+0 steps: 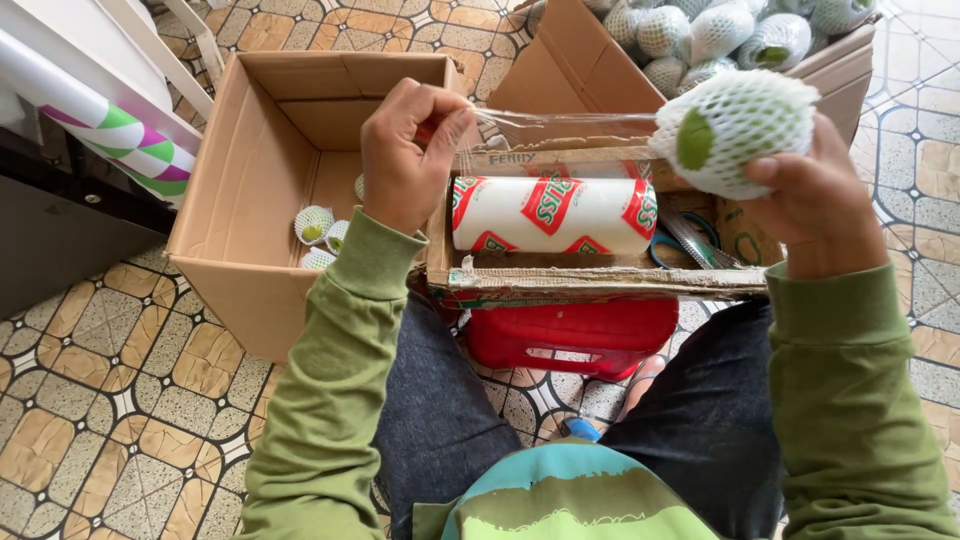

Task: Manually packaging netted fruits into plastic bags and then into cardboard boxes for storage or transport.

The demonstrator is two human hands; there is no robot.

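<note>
My right hand (815,205) grips a green fruit in a white foam net (735,125), held up at the right above a shallow cardboard tray (590,282). My left hand (405,155) pinches the end of a clear film sheet (565,125) that stretches across to the fruit. A roll of cling film with red and green print (553,214) lies in the tray below the sheet. Scissors (685,243) rest in the tray's right part, partly hidden by my right hand.
An open cardboard box (235,190) at the left holds a few netted fruits (320,235). Another box (590,60) at the top right is piled with several netted fruits. A red plastic stool (570,335) sits under the tray between my knees. The floor is patterned tile.
</note>
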